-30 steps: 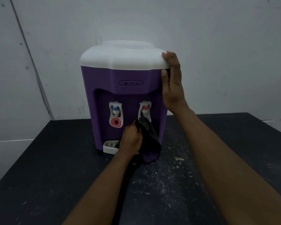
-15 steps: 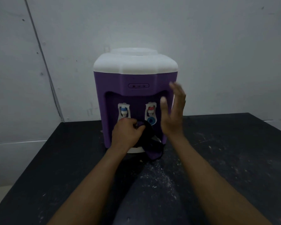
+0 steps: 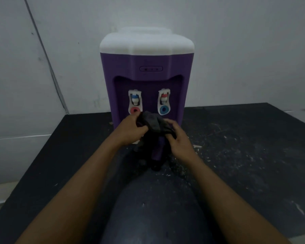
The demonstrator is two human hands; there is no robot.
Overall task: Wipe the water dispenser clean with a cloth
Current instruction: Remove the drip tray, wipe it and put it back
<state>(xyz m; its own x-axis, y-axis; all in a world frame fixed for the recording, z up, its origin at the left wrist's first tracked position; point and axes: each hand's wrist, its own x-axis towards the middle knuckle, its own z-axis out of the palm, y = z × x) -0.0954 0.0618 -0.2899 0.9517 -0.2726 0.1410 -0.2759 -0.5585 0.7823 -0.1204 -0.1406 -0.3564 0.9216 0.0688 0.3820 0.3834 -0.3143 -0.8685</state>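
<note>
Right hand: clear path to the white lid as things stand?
Probably yes. Nothing stands between the right hand and the white lid above it; it and the left hand grip the cloth before the dispenser.

A wide-angle camera worn on the person's head looks forward and down, squarely at the front of the purple water dispenser (image 3: 146, 80), which stands near, just above frame centre. The black table (image 3: 253, 155) spreads below and beside the dispenser, the white wall (image 3: 236, 41) behind it; the left hand (image 3: 130, 130) and right hand (image 3: 179, 143) meet just before its base.
</note>
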